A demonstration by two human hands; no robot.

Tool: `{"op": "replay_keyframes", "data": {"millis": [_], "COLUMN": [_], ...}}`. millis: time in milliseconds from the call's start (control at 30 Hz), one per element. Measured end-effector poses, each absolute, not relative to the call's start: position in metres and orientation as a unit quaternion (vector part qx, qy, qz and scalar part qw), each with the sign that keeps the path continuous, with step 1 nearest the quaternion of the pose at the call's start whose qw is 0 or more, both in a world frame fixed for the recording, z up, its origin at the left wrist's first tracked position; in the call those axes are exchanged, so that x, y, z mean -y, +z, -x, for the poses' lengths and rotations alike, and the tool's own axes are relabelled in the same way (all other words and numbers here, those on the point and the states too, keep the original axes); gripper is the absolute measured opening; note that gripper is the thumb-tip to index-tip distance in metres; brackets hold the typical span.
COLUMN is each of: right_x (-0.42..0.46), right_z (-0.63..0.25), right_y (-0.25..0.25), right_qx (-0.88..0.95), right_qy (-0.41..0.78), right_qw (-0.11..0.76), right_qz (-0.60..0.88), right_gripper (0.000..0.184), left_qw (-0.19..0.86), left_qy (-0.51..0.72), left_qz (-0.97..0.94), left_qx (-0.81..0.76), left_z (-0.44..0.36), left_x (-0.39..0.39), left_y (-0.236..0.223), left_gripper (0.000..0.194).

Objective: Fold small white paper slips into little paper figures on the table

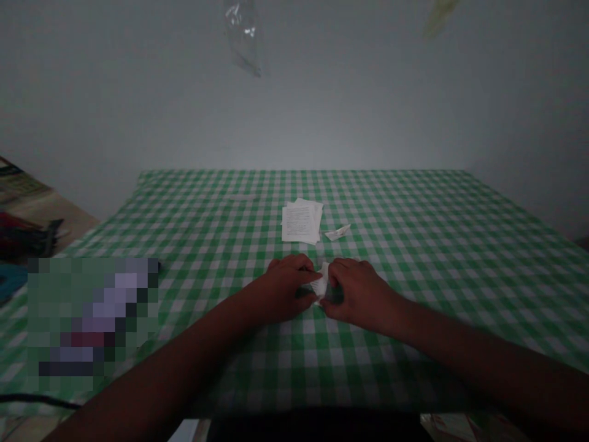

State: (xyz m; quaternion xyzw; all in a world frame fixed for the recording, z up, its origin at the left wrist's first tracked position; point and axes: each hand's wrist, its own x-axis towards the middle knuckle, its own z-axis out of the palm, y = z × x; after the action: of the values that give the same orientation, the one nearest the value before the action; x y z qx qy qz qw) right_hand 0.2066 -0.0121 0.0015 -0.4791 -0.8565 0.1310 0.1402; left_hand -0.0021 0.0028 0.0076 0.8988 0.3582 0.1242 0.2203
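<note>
A small folded piece of printed paper [319,285] is held between both hands, low over the checked tablecloth. My left hand [289,287] pinches its left side, thumb below and fingers above. From the other side my right hand [354,287] grips it with curled fingers and thumb. Part of the paper is hidden behind the fingers. Just beyond the hands lies a stack of printed paper sheets [299,222], slightly fanned. To the right of that stack rests a small folded paper shape [338,232], pointed at its ends.
A green and white checked tablecloth [414,233] covers the table, which meets a plain wall [359,92]. At the left lies a pixelated, blurred-out object [108,307]. Near it a black cable [37,399] crosses the table's front edge. A clear plastic bag [243,37] hangs on the wall.
</note>
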Motion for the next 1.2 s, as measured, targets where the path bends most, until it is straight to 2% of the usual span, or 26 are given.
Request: {"op": "replay_keyframes", "data": {"millis": [500,833,1200], "right_x": [-0.042,0.001,-0.028], "right_z": [-0.222,-0.21,-0.217], "right_y": [-0.009,-0.006,-0.008], "right_qx": [0.797,0.856,0.816], "right_qy": [0.112,0.109,0.096], "right_qw": [0.173,0.155,0.17], "right_qz": [0.568,0.48,0.544], "right_gripper": [0.028,0.025,0.026], "left_qw": [0.214,0.211,0.201], "left_qy": [0.125,0.144,0.139], "left_qz": [-0.894,-0.892,-0.897], "left_qx": [-0.374,-0.372,-0.369], "left_z": [0.002,0.002,0.002], "left_x": [-0.003,-0.002,-0.001], "left_y": [0.0,-0.001,-0.001], "left_gripper": [0.043,0.041,0.043]}}
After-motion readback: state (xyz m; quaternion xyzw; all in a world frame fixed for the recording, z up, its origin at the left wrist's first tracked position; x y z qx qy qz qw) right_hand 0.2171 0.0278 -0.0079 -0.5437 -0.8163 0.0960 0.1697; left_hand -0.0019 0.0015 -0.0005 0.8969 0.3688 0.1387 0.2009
